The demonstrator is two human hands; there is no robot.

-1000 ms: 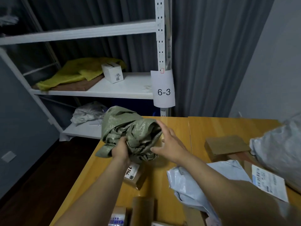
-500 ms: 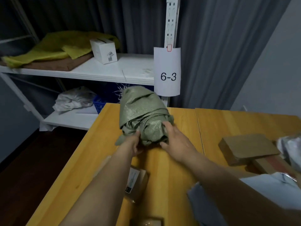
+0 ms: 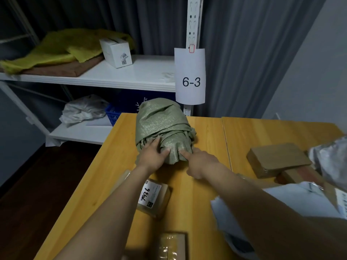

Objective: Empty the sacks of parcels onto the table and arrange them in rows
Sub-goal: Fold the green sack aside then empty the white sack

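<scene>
A crumpled green woven sack (image 3: 163,126) lies bundled at the far end of the wooden table (image 3: 206,132). My left hand (image 3: 152,156) rests against its near side with fingers spread. My right hand (image 3: 199,162) touches the sack with the index fingertip only, its other fingers curled. Parcels lie nearer to me: a brown box labelled 7936 (image 3: 154,197) under my left forearm, a flat brown box (image 3: 277,158) on the right, a white mailer bag (image 3: 300,197), a grey plastic bag (image 3: 330,156) at the right edge, and a taped box (image 3: 170,244) at the bottom.
Behind the table stands a white shelf rack (image 3: 131,76) with a paper tag reading 6-3 (image 3: 190,76). It carries a white carton (image 3: 117,52), a yellow sack (image 3: 62,47), a blue crate (image 3: 120,111) and a crumpled white bag (image 3: 84,109). Dark floor lies left of the table edge.
The sack went from being held up in both hands to lying on the table's far end. Both hands have loosened from it and now only touch it.
</scene>
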